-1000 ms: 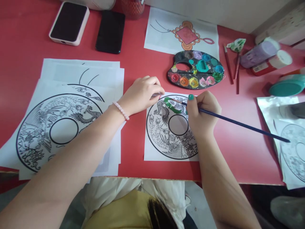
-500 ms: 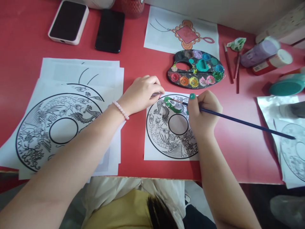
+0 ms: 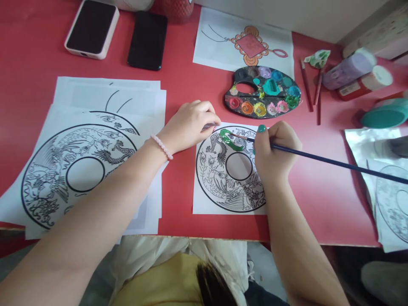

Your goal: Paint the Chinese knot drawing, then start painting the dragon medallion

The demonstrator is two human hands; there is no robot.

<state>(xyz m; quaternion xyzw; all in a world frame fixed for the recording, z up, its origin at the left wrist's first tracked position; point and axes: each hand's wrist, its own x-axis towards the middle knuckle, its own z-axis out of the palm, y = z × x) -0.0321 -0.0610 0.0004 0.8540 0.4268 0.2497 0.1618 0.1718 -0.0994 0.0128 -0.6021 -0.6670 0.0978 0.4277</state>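
Note:
A printed sheet (image 3: pixel 207 206) with a ring of dragon and phoenix line art lies in front of me. Wet green paint (image 3: pixel 232 142) covers part of a dragon near the top. My right hand (image 3: pixel 279 151) pinches a long blue paintbrush (image 3: pixel 325 160), whose tip rests at the upper end of the green stroke. The brush slants off to the right. My left hand (image 3: pixel 194 123), with a bead bracelet at the wrist, has its fingers bent and pressed together at the sheet's upper left corner. Its fingertips are partly hidden. Just beyond the sheet sits a black paint palette (image 3: pixel 263 111).
On the left lies a stack of printed sheets (image 3: pixel 86 174) under my forearm. Two dark-screened devices, a white-cased one (image 3: pixel 92 29) and a black phone (image 3: pixel 147 40), lie behind. A knot drawing (image 3: pixel 212 51), thin brushes (image 3: pixel 307 87) and paint bottles (image 3: pixel 349 70) stand farther back.
My right hand has shifted slightly to the right with the paintbrush, and the brush tip has moved a little right along the green paint. The left hand has stayed in place.

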